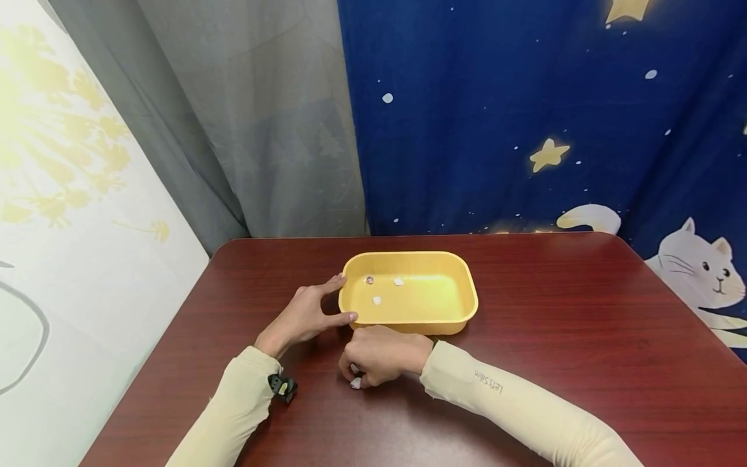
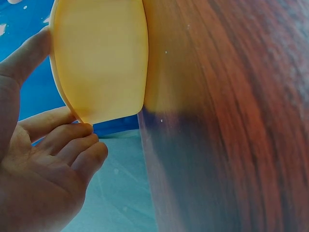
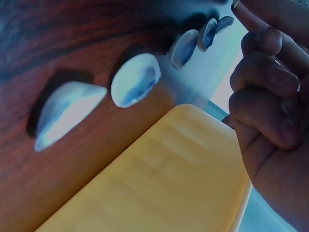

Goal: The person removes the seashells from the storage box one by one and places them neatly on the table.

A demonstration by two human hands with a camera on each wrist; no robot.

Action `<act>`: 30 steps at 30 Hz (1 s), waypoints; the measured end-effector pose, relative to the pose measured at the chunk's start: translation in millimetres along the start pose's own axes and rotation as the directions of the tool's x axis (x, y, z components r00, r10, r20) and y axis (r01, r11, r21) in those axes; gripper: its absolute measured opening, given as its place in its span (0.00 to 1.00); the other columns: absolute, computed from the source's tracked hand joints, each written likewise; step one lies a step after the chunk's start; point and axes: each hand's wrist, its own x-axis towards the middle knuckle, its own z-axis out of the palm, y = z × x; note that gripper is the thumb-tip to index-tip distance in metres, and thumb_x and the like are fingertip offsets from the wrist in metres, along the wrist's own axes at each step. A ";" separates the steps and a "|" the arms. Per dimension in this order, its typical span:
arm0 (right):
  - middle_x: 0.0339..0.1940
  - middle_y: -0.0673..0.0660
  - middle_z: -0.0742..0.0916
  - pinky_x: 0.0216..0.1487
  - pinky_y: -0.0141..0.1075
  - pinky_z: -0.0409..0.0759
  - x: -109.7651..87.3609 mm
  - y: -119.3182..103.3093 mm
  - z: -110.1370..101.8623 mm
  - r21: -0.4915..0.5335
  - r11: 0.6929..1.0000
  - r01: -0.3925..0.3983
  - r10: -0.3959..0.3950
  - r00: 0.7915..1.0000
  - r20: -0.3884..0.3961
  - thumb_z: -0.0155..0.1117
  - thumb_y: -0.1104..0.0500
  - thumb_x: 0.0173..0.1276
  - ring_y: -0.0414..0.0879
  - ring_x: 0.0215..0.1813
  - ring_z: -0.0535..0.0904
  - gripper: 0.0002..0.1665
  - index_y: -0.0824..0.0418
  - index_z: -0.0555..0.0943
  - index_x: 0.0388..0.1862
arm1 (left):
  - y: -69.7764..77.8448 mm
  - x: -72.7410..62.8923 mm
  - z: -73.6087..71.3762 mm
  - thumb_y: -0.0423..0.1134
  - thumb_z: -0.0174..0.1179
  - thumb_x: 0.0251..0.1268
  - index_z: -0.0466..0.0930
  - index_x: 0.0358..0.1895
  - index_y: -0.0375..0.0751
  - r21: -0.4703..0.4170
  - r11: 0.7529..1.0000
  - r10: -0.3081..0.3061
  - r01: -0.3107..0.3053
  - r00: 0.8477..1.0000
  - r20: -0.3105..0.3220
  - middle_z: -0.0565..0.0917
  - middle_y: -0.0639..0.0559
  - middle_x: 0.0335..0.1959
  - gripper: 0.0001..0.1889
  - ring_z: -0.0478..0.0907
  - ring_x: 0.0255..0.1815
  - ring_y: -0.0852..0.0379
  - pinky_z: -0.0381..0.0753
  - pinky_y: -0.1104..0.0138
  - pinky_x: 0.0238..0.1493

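Note:
A yellow plastic basin [image 1: 408,327] holds small pale seashells, among them a white one [image 1: 376,300] and a brownish-pink one [image 1: 369,280]. My left hand [image 1: 303,318] holds the basin's left end, thumb at the near rim and fingers at the far corner; in the left wrist view, its fingertips [image 2: 72,116] meet the rim. Just in front of the basin, my right hand [image 1: 379,353] pinches a white seashell [image 1: 355,383] low over the table. The right wrist view shows its other fingers [image 3: 260,82] curled. Several shells, including a white one [image 3: 135,81], lie in a row under this hand.
The basin stands on a dark red wooden table [image 1: 543,305]. Grey and blue curtains [image 1: 467,117] hang behind the table's far edge, and a white patterned panel [image 1: 70,194] rises along the left side.

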 end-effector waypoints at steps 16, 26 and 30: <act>0.21 0.36 0.82 0.26 0.20 0.68 -2.8 0.0 0.0 -0.008 1.000 0.004 -0.004 0.999 -0.034 0.77 0.53 0.58 0.28 0.23 0.72 0.05 0.45 0.86 0.28 | 1.1 -1.2 -0.4 0.59 0.71 0.56 0.65 0.75 0.42 -0.012 1.000 -0.007 0.007 1.000 -0.002 0.66 0.48 0.77 0.46 0.65 0.77 0.47 0.71 0.49 0.72; 0.19 0.37 0.81 0.30 0.22 0.71 -8.7 9.3 -23.5 0.080 0.996 -0.033 0.035 0.999 -0.031 0.77 0.57 0.57 0.29 0.26 0.74 0.07 0.47 0.87 0.32 | 0.2 -1.0 0.3 0.59 0.71 0.57 0.66 0.75 0.44 -0.018 1.000 -0.009 0.009 1.000 -0.008 0.67 0.49 0.77 0.45 0.67 0.76 0.46 0.72 0.49 0.71; 0.18 0.37 0.81 0.30 0.23 0.72 -10.6 16.0 -33.0 0.114 0.992 -0.047 0.051 0.998 -0.028 0.76 0.58 0.57 0.28 0.24 0.75 0.07 0.48 0.87 0.33 | -0.9 -0.9 -0.1 0.58 0.71 0.57 0.66 0.75 0.44 -0.012 1.000 -0.007 0.007 1.000 -0.008 0.67 0.49 0.77 0.45 0.67 0.76 0.47 0.71 0.49 0.72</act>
